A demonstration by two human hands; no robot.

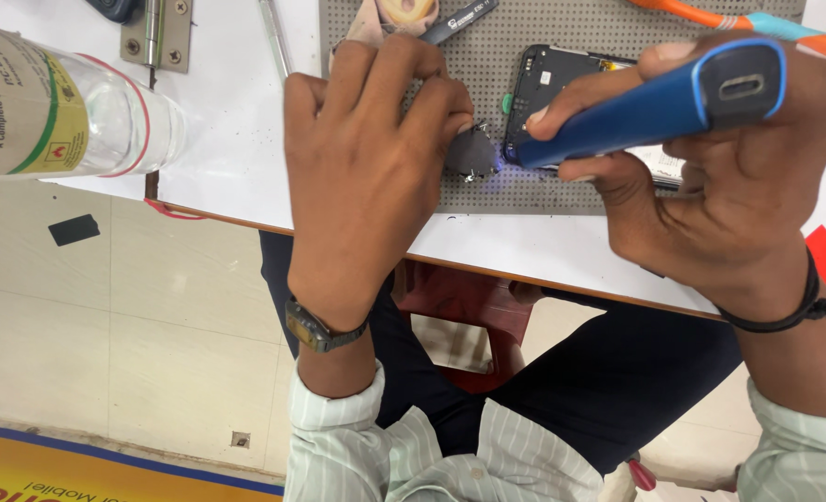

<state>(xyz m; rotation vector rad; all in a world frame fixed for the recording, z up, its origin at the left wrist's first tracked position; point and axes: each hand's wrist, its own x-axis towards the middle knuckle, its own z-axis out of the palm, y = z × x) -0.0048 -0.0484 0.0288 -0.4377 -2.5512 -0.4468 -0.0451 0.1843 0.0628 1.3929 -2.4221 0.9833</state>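
Pinning a small dark part near the mat's front edge, left hand

A white bench with a brown edge spanned the top of the view. Below it lay a pale tiled floor bearing a small dark patch. A red stool stood under the bench's near edge. A yellow, blue-bordered mat filled the floor's lower-left corner.

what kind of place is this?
Likely a phone repair bench: an opened phone on a grey perforated mat, a blue powered driver in the right hand, a clear solvent bottle.
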